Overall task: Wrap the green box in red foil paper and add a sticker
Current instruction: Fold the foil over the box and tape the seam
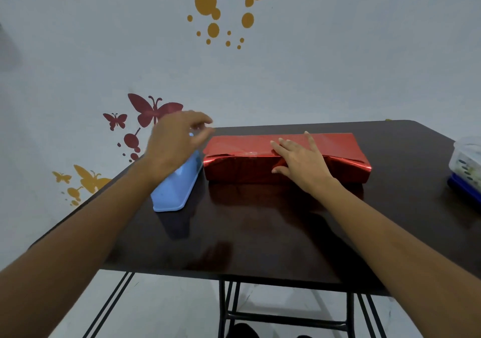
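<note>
A long rectangular box wrapped in shiny red foil paper (234, 167) lies lengthwise along the far edge of the dark brown glossy tabletop (247, 233), about midway between its far corners. None of the box's own colour shows. A strip of clear tape (246, 153) sits on the foil seam at the top front edge. The right hand (302, 159) rests flat on the box's top and front, fingers straight and spread apart. The left hand (174, 139) hovers above a light blue plastic tray (174, 192) near the far left corner, just beside the box. Its fingers are loosely bent and blurred, so I cannot tell whether they pinch anything. A clear plastic container with a blue base (466, 166) stands at the right edge.
</note>
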Available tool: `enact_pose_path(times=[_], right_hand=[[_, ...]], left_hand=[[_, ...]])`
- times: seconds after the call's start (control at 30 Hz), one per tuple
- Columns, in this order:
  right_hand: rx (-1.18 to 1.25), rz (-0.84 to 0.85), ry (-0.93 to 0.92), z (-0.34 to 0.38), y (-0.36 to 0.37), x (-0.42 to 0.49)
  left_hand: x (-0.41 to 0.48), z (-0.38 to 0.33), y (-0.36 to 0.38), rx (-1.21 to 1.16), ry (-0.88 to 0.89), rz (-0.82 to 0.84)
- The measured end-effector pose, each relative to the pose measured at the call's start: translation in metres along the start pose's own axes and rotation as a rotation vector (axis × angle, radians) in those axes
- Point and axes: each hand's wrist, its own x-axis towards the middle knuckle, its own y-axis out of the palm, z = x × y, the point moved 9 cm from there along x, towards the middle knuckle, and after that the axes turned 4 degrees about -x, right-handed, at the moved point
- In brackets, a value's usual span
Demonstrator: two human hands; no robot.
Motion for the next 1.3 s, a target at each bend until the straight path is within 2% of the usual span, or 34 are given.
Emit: enact_pose_path(times=[0.07, 0.17, 0.23, 0.3, 0.33, 0.4, 0.5, 0.57, 0.7, 0.93, 1.07, 1.2, 1.3], right_hand=[[0.024, -0.008, 0.005, -0.001, 0.0, -0.001], [0.114, -0.044, -0.025, 0.001, -0.004, -0.002], [0.168, -0.208, -0.045, 0.013, -0.023, -0.006], [0.36, -0.437, -0.023, 0.028, -0.049, -0.014], [0.545, -0.426, -0.006, 0.042, -0.055, -0.015], [0.908, -0.205, 0.015, 0.086, -0.044, -0.01], [1.177, 0.053, 0.023, 0.158, -0.029, 0.002], [1.299, 0.078, 0.084, 0.182, -0.026, 0.011], [1.434, 0.002, 0.177, 0.192, -0.025, 0.022], [1.323, -0.001, 0.167, 0.189, -0.021, 0.025], [1.279, 0.007, 0.168, 0.187, -0.024, 0.023], [1.244, 0.009, 0.158, 0.186, -0.025, 0.023], [1.304, 0.012, 0.145, 0.188, -0.021, 0.025]], left_hand=[[-0.007, 0.022, -0.025, 0.05, -0.19, -0.026], [-0.022, 0.066, -0.029, 0.2, -0.465, 0.191], [-0.041, 0.096, -0.017, 0.173, -0.664, 0.382], [-0.06, 0.112, 0.0, -0.003, -0.832, 0.492], [-0.066, 0.116, 0.004, -0.08, -0.884, 0.5], [-0.071, 0.122, 0.007, -0.203, -0.977, 0.467], [-0.077, 0.128, 0.006, -0.402, -1.127, 0.457], [-0.08, 0.128, 0.005, -0.478, -1.197, 0.48], [-0.086, 0.123, 0.005, -0.589, -1.277, 0.469], [-0.089, 0.126, 0.003, -0.875, -1.276, 0.363], [-0.096, 0.124, 0.001, -0.927, -1.247, 0.322], [-0.105, 0.123, 0.0, -0.985, -1.188, 0.179], [-0.116, 0.122, 0.0, -0.969, -1.117, 0.07]])
